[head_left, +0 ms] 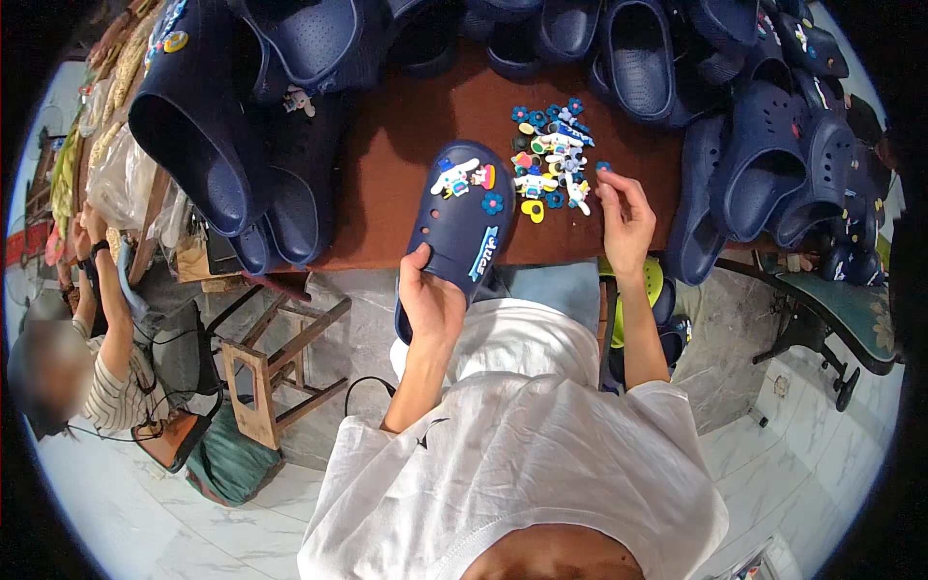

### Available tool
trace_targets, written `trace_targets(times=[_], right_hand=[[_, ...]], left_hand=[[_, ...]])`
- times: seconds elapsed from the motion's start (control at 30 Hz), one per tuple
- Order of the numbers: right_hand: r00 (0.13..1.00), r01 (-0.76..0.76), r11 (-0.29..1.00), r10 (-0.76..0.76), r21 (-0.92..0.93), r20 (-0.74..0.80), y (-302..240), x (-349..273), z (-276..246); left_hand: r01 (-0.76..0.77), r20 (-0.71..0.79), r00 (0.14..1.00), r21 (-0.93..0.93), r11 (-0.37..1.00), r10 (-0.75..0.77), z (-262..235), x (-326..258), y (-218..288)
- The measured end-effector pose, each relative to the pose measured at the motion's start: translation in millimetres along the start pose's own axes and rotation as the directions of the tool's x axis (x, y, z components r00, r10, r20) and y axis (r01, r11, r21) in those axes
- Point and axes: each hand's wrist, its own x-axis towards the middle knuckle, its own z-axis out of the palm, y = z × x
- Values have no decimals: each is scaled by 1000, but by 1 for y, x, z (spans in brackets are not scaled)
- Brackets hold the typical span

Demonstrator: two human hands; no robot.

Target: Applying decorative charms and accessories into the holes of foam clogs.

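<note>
My left hand (432, 302) grips a navy foam clog (447, 224) at the near edge of the brown table, thumb on top. A white character charm (452, 180), a pink and yellow one (483, 176), a blue flower charm (492, 203) and a lettered blue strip charm (483, 254) sit on its upper. Several holes along its left side are bare. To the right, my right hand (626, 224) pinches another small blue flower charm (603, 166) between thumb and fingertip. Beside it lies a loose pile of mixed charms (564, 143).
More navy clogs crowd the table's left side (280, 193), far edge (638, 58) and right side (759, 169). The brown tabletop (387, 145) shows between them. At far left, another person (116, 358) works with raised hands near a wooden stool (251, 387). An office chair (841, 314) stands right.
</note>
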Motion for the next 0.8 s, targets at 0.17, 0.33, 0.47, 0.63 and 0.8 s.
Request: trace_targets(times=[0.17,0.33,0.47,0.63,0.8], right_hand=[[1000,-27,993,28,-111,4,18,-13,-12],[994,-3,956,34,-293,101,7,-18,-5],[981,156,890,-90,-428,170,5,-17,0],[952,272,832,-159,-483,264,-3,-17,16],[950,258,830,-124,-494,287,-4,-16,22]], left_hand=[[12,-21,1000,-43,999,-13,-1,1,2],[-30,-78,997,-47,998,26,-5,2,-2],[-15,32,999,-46,999,16,-6,2,-3],[-48,-50,998,-14,999,47,-7,2,-7],[-32,-80,996,46,998,36,1,-2,-2]])
